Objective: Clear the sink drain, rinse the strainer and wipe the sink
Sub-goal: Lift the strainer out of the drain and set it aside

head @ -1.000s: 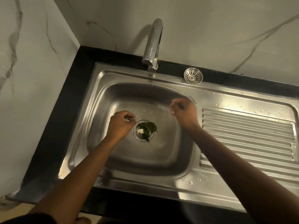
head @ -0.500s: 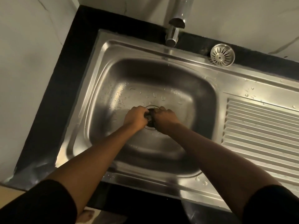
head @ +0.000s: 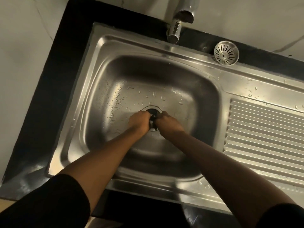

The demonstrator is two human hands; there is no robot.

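The steel sink (head: 194,89) has its drain (head: 152,108) in the middle of the wet basin floor. My left hand (head: 139,121) and my right hand (head: 168,123) meet over the drain, knuckles up, fingers curled down onto a dark clump of debris (head: 152,120) that shows between them. Most of the drain and the debris is hidden under the hands. The round slotted metal strainer (head: 226,53) lies on the sink's back rim at the right, away from both hands.
The chrome faucet (head: 175,32) hangs over the basin's back edge. A ribbed drainboard (head: 263,129) with water drops runs to the right. Black countertop (head: 69,46) frames the sink, with marble wall (head: 24,55) at the left and back.
Both hands came together from either side of the drain and dropped onto it, covering the green leaves and white scrap seen earlier. The view moved closer over the basin.
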